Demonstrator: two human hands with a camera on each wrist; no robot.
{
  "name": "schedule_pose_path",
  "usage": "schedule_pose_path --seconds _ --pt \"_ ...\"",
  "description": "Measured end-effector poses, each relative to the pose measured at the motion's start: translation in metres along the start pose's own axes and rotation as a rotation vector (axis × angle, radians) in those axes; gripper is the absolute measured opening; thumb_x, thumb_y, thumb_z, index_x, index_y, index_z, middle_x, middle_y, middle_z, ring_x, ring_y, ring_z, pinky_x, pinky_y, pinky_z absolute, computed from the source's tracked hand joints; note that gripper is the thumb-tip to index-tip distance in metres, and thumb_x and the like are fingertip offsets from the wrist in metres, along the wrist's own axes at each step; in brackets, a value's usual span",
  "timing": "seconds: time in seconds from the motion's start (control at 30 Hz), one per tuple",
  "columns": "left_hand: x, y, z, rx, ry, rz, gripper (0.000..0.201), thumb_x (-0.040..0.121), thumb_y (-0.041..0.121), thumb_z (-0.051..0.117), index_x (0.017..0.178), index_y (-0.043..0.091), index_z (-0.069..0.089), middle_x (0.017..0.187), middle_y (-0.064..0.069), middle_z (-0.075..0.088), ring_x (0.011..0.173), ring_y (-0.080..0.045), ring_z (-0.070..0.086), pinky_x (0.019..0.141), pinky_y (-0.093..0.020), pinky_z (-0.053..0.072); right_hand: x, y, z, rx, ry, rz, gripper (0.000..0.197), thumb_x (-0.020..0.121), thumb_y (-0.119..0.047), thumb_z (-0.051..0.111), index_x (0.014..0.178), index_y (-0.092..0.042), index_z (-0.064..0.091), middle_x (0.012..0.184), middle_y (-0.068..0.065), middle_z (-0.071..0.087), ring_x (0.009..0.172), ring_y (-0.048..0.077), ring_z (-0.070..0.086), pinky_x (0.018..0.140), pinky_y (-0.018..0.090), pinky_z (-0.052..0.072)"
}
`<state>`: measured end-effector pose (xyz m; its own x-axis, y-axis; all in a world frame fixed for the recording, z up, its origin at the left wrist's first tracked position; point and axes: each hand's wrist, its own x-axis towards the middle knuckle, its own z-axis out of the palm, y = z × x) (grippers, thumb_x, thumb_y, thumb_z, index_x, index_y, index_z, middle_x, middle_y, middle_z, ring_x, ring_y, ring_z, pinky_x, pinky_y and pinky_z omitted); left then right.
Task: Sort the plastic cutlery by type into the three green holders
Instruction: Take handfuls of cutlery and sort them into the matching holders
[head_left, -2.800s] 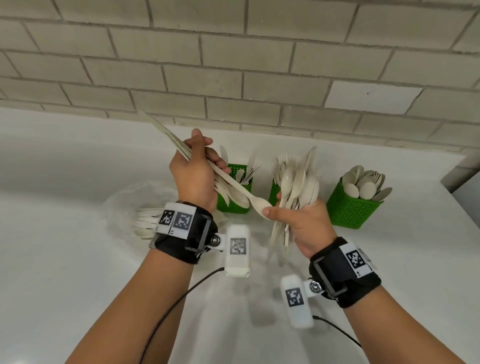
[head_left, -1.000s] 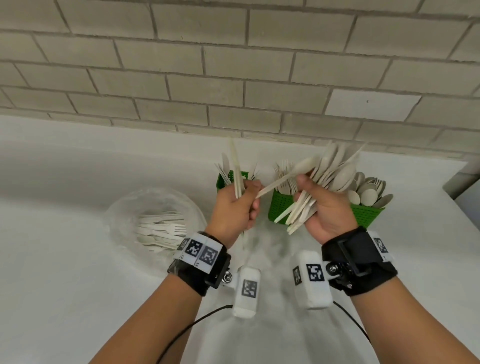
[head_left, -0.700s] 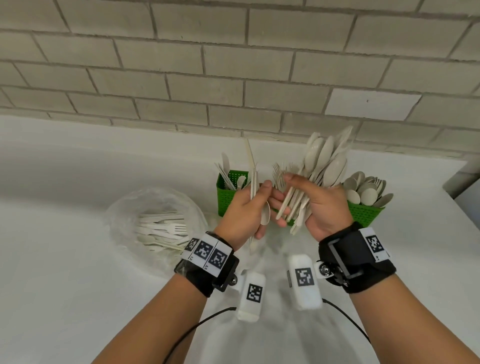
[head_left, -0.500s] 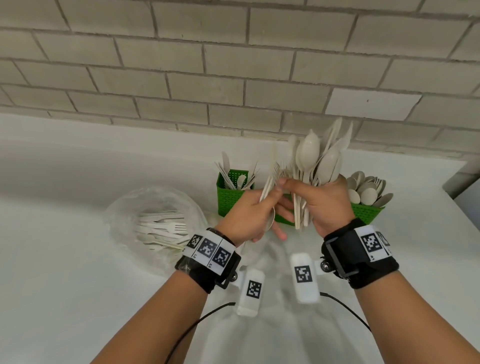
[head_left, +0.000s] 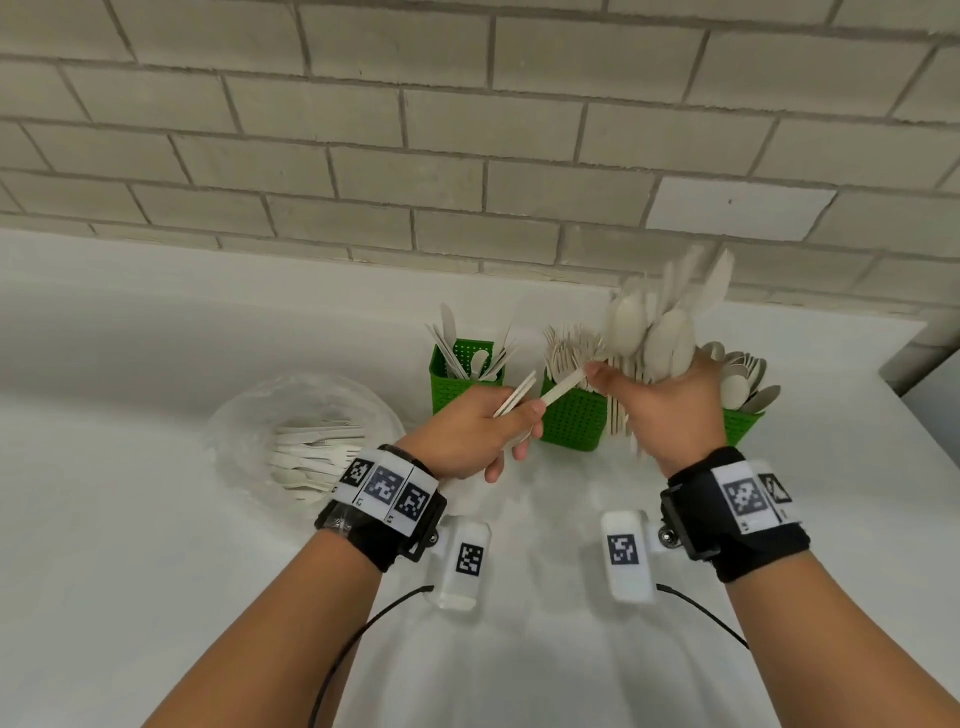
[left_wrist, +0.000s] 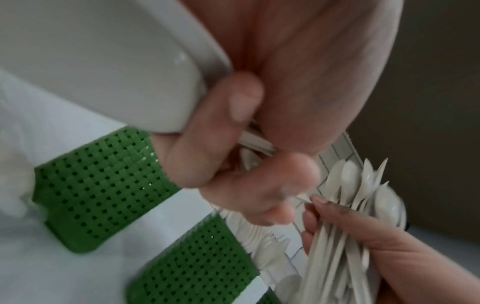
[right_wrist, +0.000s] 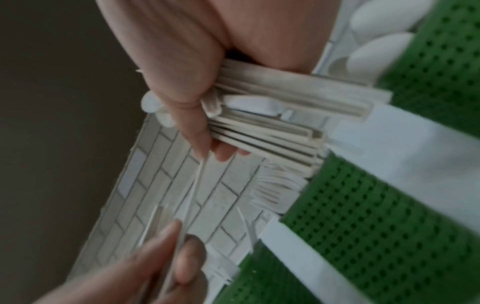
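My right hand (head_left: 631, 387) grips a thick upright bundle of white spoons (head_left: 652, 332) in front of the middle green holder (head_left: 571, 421), which holds forks (head_left: 569, 345). My left hand (head_left: 511, 423) holds a few thin white cutlery pieces (head_left: 517, 395); one long handle (head_left: 561, 387) spans from it to my right thumb. The left holder (head_left: 460, 384) contains knives, and the right holder (head_left: 743, 423) contains spoons. In the right wrist view the bundle's handles (right_wrist: 272, 123) fan out of my fist. In the left wrist view my left fingers (left_wrist: 221, 127) curl round the pieces (left_wrist: 257, 142).
A clear plastic bag (head_left: 249, 415) with several loose forks (head_left: 311, 452) lies on the white counter (head_left: 130, 519) to the left of the holders. A brick wall (head_left: 467, 156) runs behind them. The counter ends at the right edge (head_left: 904, 374).
My hands have drawn apart: the left hand moved left and down, with a handle stretched between it and the right thumb. The spoon bundle has shifted right.
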<state>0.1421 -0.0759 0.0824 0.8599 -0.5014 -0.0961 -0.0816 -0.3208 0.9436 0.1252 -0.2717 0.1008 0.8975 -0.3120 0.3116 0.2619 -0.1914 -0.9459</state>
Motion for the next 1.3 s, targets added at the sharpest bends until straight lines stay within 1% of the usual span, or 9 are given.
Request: schedule_pose_path --seconds 0.1,0.17,0.23,0.33,0.53,0.73,0.9,1.17,1.3 --pt "0.003 -0.004 -0.005 0.082 0.000 -0.017 0.032 0.102 0.032 0.047 0.083 0.012 0.063 0.061 0.003 0.056 0.040 -0.016 0.044 0.042 -0.022 0.038 0.000 0.010 -0.003 -0.309 -0.021 -0.152 0.035 0.069 -0.012 0.086 0.082 -0.007 0.054 0.088 0.009 0.062 0.076 0.021 0.060 0.067 0.028 0.049" --pt "0.003 -0.003 -0.008 0.121 -0.004 -0.039 0.031 0.101 0.032 0.051 0.085 0.010 0.066 0.057 0.006 0.056 0.041 -0.015 0.042 0.043 -0.023 0.037 0.003 0.010 -0.007 -0.448 -0.044 -0.285 0.042 0.066 -0.009 0.088 0.081 -0.011 0.049 0.089 0.005 0.051 0.073 0.015 0.051 0.065 0.020 0.042" --pt "0.002 0.000 -0.011 0.156 -0.029 -0.045 0.031 0.099 0.031 0.054 0.086 0.006 0.068 0.054 0.009 0.059 0.041 -0.013 0.040 0.044 -0.023 0.035 0.001 0.005 -0.008 -0.464 -0.220 -0.292 0.039 0.062 -0.009 0.089 0.081 -0.011 0.055 0.084 -0.005 0.050 0.070 0.003 0.052 0.063 0.014 0.043" --pt "0.000 0.006 -0.011 0.211 -0.097 0.002 0.027 0.096 0.020 0.058 0.075 0.006 0.066 0.055 0.011 0.062 0.042 -0.008 0.040 0.045 -0.019 0.035 -0.009 0.006 -0.001 -0.471 -0.506 -0.201 0.035 0.060 -0.007 0.087 0.087 -0.016 0.067 0.085 -0.006 0.068 0.080 0.006 0.065 0.073 0.032 0.055" --pt "-0.001 -0.002 -0.007 0.022 -0.033 0.023 0.024 0.098 0.028 0.057 0.090 0.007 0.064 0.070 -0.003 0.067 0.039 -0.004 0.038 0.041 -0.013 0.031 -0.007 0.022 0.003 -0.680 -0.249 -0.304 0.024 0.067 -0.012 0.083 0.084 -0.009 0.066 0.079 0.006 0.071 0.076 0.028 0.067 0.067 0.032 0.052" --pt "0.006 -0.006 -0.007 -0.481 0.341 0.020 0.041 0.106 0.033 0.036 0.073 0.015 0.052 0.052 0.001 0.043 0.040 -0.012 0.032 0.039 -0.021 0.028 -0.010 0.016 -0.001 -0.190 -0.023 -0.093 0.022 0.074 -0.010 0.083 0.072 -0.021 0.064 0.072 -0.009 0.068 0.067 -0.002 0.062 0.065 0.014 0.048" --pt "0.013 0.000 -0.008 -0.330 0.686 0.221 0.050 0.107 0.039 0.023 0.089 0.020 0.066 0.080 -0.005 0.053 0.068 -0.007 0.051 0.066 -0.019 0.043 -0.022 0.013 0.009 0.354 -0.100 0.220 0.027 0.080 0.009 0.070 0.075 -0.018 0.070 0.073 -0.002 0.068 0.075 0.019 0.065 0.076 0.032 0.054" --pt "0.007 -0.009 -0.009 -0.355 0.718 0.208 0.043 0.106 0.038 0.032 0.098 0.016 0.068 0.066 -0.002 0.048 0.059 -0.008 0.053 0.057 -0.022 0.047 -0.032 0.021 0.011 0.275 -0.102 0.366 0.017 0.076 0.003 0.076 0.076 -0.011 0.067 0.063 0.001 0.064 0.057 0.015 0.061 0.059 0.029 0.053" --pt "0.004 -0.009 -0.011 -0.686 0.729 0.206 0.026 0.104 0.022 0.045 0.102 0.010 0.068 0.064 -0.001 0.048 0.066 -0.010 0.056 0.079 -0.032 0.058 -0.033 0.025 0.011 0.335 -0.089 0.415 0.019 0.074 0.001 0.077 0.081 -0.014 0.067 0.063 -0.002 0.062 0.060 0.014 0.059 0.057 0.025 0.052"
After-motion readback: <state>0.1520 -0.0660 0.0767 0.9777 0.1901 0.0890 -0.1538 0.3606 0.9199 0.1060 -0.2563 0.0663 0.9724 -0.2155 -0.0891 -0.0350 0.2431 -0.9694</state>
